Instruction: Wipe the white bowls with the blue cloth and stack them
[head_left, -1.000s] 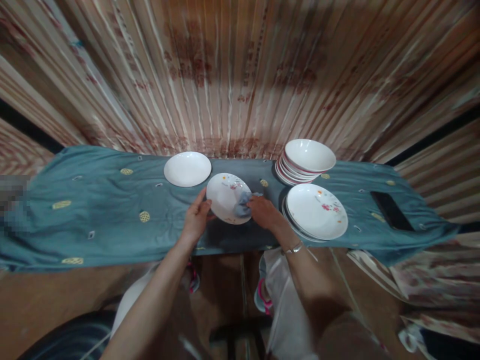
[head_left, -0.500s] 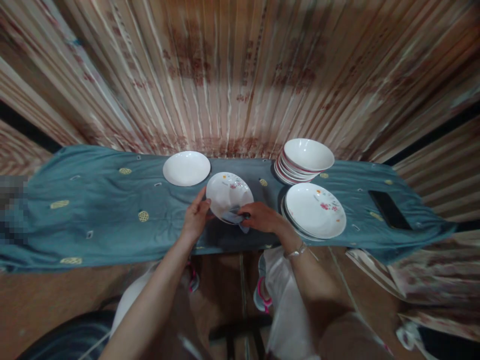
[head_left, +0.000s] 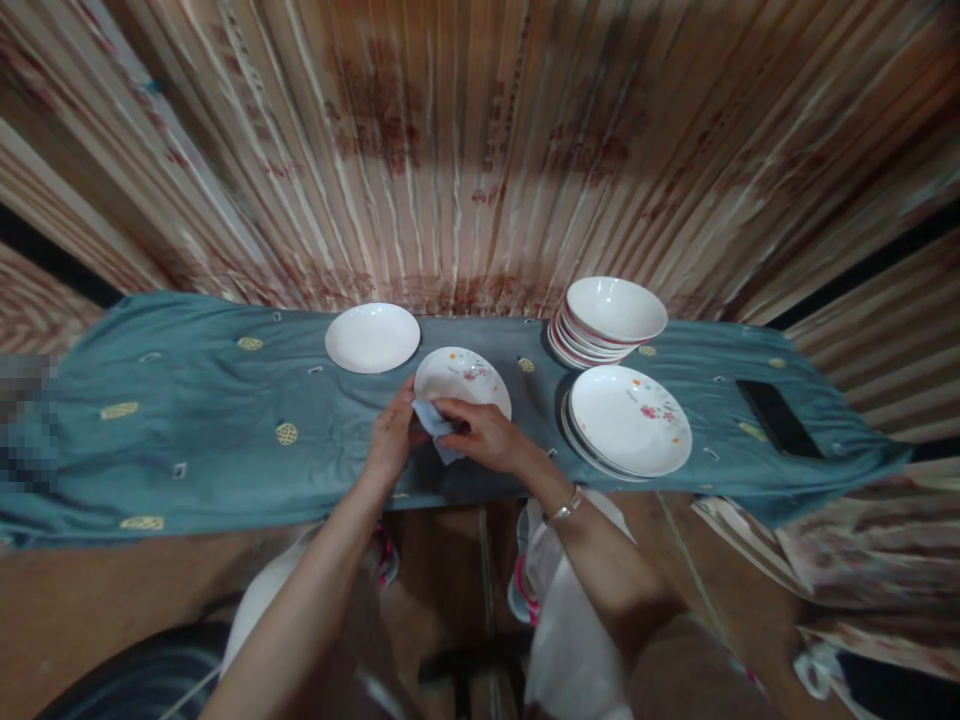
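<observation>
A white plate (head_left: 463, 372) with pink and orange flowers is held tilted above the cloth, near the table's front edge. My left hand (head_left: 391, 430) grips its left rim. Bunched in the fingers of my right hand (head_left: 484, 432) is a pale blue cloth (head_left: 435, 420), pressed against the plate's near-left edge. Part of the plate is hidden behind the right hand. Farther back on the left lies a plain white plate (head_left: 373, 338). On the right is a stack of flowered plates (head_left: 626, 420).
Behind the stacked plates stands a stack of white bowls (head_left: 616, 310) with red bands. A black phone (head_left: 778, 418) lies toward the right end of the table covered in a teal cloth (head_left: 217, 440). A pleated curtain (head_left: 450, 150) hangs along the back.
My right hand has moved left with the cloth, from the plate's near-right side to its near-left edge. The held plate has shifted very slightly right.
</observation>
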